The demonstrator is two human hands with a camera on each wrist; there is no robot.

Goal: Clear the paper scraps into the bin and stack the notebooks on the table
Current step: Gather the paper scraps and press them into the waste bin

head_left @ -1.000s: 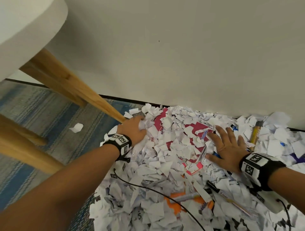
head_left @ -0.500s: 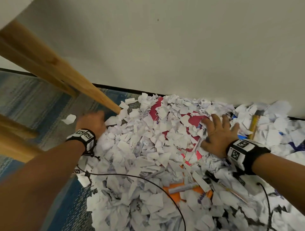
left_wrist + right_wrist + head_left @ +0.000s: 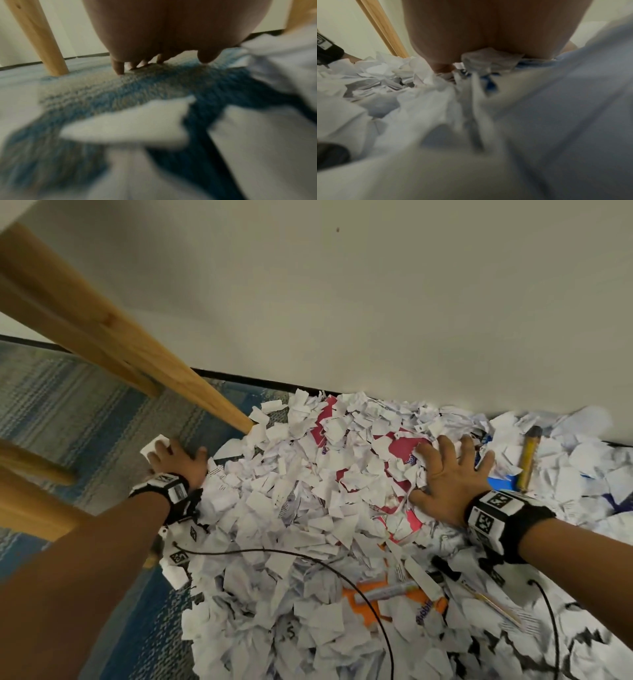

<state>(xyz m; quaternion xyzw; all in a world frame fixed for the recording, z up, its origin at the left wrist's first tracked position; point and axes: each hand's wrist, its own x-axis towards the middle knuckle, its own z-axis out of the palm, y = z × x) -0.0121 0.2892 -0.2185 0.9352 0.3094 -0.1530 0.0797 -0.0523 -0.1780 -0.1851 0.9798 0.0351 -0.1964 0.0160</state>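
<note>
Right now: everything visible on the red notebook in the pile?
The red notebook lies flat on the floor near the wall, mostly buried under white paper scraps, so only patches of its glossy red-pink cover show. Blue printed lettering is partly visible, too covered to read. Its near corner peeks out toward the person. The right hand rests spread on the scraps over its right part. Whether it is closed cannot be told.

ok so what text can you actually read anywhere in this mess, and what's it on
"S" or "$": one dark character on a paper scrap low in the pile.
"...bbl...": purple letters, partly covered, on the orange notebook; uncertain reading.
Blue letters on the red notebook by the right hand: mostly hidden, unreadable.
Fine print on other scraps: too small.
Right wristband: square code patterns, no words.
Wrist views: blurred, nothing legible.
</note>
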